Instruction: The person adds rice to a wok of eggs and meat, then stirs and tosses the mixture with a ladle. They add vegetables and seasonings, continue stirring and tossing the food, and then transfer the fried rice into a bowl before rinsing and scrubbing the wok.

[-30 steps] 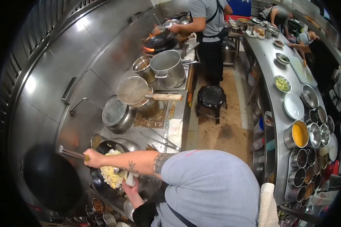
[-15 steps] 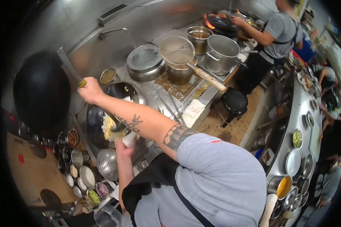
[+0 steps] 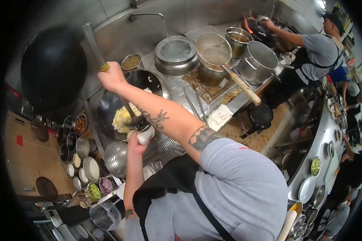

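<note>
My right hand [image 3: 112, 77] is closed around the long handle of a wok ladle [image 3: 95, 46], which slants down past my forearm. The ladle's dark head rests in the black wok [image 3: 104, 120], against a mound of yellow and white food [image 3: 124, 118] that looks like egg and rice. My left hand [image 3: 137, 146] grips a folded white cloth [image 3: 145, 135] at the wok's near rim; whatever is inside the cloth is hidden. My right forearm covers part of the wok. Bits of white food cling to its far side.
A lidded pot [image 3: 176, 56], a strainer [image 3: 214, 48] on a pot and a stockpot [image 3: 257, 62] stand to the right. A perforated skimmer [image 3: 116, 158] and several ingredient containers [image 3: 91, 168] lie left. A co-worker [image 3: 319, 50] stands at a flaming wok.
The camera view has shifted, so the scene sits farther right. The ladle head now shows against the food, which is heaped closer together. Both hands keep their holds.
</note>
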`<action>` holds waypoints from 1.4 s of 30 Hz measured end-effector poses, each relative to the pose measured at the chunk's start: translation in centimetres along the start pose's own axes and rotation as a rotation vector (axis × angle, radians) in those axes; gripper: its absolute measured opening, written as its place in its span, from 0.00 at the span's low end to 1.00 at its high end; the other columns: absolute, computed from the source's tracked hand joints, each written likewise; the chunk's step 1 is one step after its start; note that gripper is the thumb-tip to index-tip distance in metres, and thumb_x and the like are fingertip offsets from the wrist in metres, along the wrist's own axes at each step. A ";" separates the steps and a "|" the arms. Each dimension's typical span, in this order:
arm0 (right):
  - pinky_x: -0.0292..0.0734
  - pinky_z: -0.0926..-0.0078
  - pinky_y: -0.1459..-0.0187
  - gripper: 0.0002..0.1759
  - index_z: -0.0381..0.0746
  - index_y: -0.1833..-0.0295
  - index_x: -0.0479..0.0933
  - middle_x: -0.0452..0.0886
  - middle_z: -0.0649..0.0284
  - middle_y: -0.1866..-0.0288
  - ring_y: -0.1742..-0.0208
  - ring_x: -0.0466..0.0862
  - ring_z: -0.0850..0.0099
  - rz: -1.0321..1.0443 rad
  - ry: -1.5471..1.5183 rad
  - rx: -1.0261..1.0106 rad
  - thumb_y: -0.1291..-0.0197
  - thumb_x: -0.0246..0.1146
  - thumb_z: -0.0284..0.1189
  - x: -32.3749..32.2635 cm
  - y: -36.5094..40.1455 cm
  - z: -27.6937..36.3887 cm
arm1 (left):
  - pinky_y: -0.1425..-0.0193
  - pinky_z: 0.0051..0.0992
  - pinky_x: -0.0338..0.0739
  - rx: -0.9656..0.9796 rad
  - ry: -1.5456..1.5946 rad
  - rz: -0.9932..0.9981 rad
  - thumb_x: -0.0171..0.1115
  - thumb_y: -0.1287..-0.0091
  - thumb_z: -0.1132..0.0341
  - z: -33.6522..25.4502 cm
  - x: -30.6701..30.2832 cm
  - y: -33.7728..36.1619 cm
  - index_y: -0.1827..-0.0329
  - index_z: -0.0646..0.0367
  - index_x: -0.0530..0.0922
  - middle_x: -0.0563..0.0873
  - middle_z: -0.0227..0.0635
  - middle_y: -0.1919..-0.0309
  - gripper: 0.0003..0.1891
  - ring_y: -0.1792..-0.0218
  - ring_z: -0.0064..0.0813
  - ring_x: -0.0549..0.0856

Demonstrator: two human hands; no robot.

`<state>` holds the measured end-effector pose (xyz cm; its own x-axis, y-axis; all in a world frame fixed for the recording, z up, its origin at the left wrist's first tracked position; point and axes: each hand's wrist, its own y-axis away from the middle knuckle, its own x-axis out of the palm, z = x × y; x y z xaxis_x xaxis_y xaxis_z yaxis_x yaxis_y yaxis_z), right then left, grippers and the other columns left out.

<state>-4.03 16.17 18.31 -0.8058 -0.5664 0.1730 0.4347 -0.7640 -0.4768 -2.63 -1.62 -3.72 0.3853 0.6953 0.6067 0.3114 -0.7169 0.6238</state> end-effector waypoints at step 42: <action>0.59 0.76 0.86 0.12 0.42 0.74 0.62 0.64 0.68 0.83 0.86 0.65 0.78 0.311 -0.347 0.313 0.47 0.58 0.18 -3.7 -1.6 -3.1 | 0.45 0.42 0.81 0.048 0.154 -0.045 0.54 0.32 0.65 0.3 0.1 -1.1 0.48 0.66 0.73 0.84 0.47 0.54 0.15 0.54 0.43 0.86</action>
<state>-2.95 20.44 15.74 -0.4641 -0.8078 0.3635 0.7721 -0.5700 -0.2809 -2.66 -0.75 -4.48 0.2335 0.7238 0.6493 0.3682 -0.6838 0.6299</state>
